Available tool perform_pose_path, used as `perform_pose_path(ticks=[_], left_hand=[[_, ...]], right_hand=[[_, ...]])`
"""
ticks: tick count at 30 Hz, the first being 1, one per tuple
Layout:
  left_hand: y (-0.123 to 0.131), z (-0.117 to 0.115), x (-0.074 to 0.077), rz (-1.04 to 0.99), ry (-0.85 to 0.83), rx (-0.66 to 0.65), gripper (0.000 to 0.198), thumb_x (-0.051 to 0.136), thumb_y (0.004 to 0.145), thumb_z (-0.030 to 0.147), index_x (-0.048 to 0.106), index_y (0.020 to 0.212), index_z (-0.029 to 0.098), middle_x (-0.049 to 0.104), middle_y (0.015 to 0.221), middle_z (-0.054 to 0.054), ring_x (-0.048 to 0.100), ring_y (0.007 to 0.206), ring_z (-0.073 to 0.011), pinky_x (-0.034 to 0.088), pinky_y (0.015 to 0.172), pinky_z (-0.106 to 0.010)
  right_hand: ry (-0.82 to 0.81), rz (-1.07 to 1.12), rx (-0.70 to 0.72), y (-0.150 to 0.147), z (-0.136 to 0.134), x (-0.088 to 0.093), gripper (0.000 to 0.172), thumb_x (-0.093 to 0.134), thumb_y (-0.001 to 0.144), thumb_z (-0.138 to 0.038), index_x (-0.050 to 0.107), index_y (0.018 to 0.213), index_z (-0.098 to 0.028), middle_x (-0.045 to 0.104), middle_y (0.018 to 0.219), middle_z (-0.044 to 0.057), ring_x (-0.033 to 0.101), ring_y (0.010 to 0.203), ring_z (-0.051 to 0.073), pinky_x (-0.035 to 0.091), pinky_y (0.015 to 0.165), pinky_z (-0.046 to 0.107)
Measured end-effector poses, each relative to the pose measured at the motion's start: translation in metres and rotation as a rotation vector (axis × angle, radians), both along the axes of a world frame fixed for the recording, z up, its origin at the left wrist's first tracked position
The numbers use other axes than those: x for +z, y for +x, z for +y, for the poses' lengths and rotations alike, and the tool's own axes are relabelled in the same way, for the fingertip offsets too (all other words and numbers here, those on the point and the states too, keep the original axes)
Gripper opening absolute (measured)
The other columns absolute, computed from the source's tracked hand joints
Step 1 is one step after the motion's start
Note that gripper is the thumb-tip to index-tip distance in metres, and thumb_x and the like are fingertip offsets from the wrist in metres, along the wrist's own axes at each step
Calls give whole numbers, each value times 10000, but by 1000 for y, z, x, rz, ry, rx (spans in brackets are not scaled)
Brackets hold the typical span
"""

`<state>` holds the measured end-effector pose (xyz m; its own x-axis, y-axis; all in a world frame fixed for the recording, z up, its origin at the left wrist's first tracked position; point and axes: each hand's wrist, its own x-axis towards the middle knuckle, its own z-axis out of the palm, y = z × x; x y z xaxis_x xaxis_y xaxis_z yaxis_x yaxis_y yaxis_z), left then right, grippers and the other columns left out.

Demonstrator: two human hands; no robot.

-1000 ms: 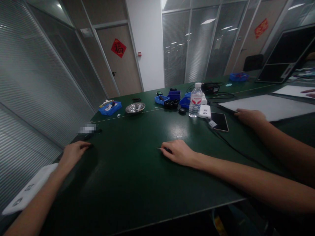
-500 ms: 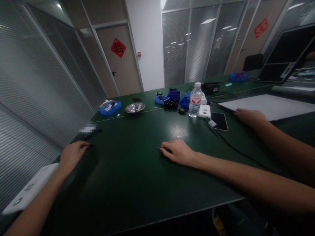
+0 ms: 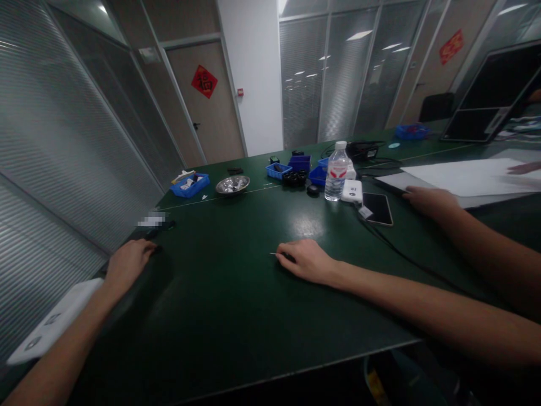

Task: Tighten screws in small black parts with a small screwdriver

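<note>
Currently, the right hand (image 3: 305, 259) rests on the dark green worktop (image 3: 236, 321), nearer the person than the upright water bottle (image 3: 337, 175) and slightly to the bottle's left. It is curled closed around a thin tool (image 3: 273, 254), whose slim, pale, straight tip pokes out from the fingers and points left; a dark part shows in the hollow of the fist, while the rest is hidden, so its full shape cannot be made out. The left hand (image 3: 129, 262) is far to the left of the bottle and also nearer the person, its fingers bent toward a small dark piece (image 3: 158, 248) at their tips; whether they pinch it or only touch it, I cannot tell, and its outline is lost in the dim light. Left of the bottle stands a shiny metal dish (image 3: 233, 185), and well beyond that, a blue basket (image 3: 190, 185). Just right of the bottle sits a white box (image 3: 351, 191) with dark marks, then a phone (image 3: 377, 210) with a dark screen. Farther right of the bottle, a co-worker's hand (image 3: 433, 201) is at a white sheet (image 3: 473, 173), its grip unclear.
</note>
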<state>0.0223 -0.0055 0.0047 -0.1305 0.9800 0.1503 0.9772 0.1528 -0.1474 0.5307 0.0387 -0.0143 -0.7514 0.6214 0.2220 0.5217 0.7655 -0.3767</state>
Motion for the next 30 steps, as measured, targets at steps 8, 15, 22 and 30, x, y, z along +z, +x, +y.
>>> perform_pose_path(ticks=[8, 15, 22, 30], left_hand=[[3, -2, -2, 3, 13, 6, 435, 377, 992, 318, 727, 1172, 132, 697, 1212, -129, 608, 1118, -309, 463, 898, -354], [-3, 0, -4, -95, -11, 67, 394, 412, 985, 340, 688, 1170, 127, 703, 1223, -104, 638, 1109, -274, 448, 899, -306], [-3, 2, -2, -82, 0, 9, 367, 430, 960, 300, 685, 1124, 94, 702, 1166, -140, 637, 1075, -275, 442, 921, -319], [-10, 3, -3, -130, 24, 24, 310, 466, 935, 310, 692, 1062, 141, 711, 1134, -94, 635, 1070, -261, 461, 900, -304]], right_hand=[[51, -20, -9, 1, 3, -6, 275, 444, 1034, -356, 657, 1044, -183, 690, 864, 31, 579, 683, 121, 363, 616, 253], [25, -19, -12, 1, 2, -3, 271, 441, 1036, -350, 657, 1060, -190, 700, 879, 33, 600, 702, 128, 380, 629, 247], [33, -9, -12, -1, 2, -3, 286, 432, 1039, -357, 661, 1048, -185, 694, 866, 36, 591, 686, 123, 377, 623, 243], [23, -4, 2, 0, 2, -3, 284, 438, 1036, -352, 662, 1043, -179, 679, 844, 29, 576, 678, 115, 378, 623, 239]])
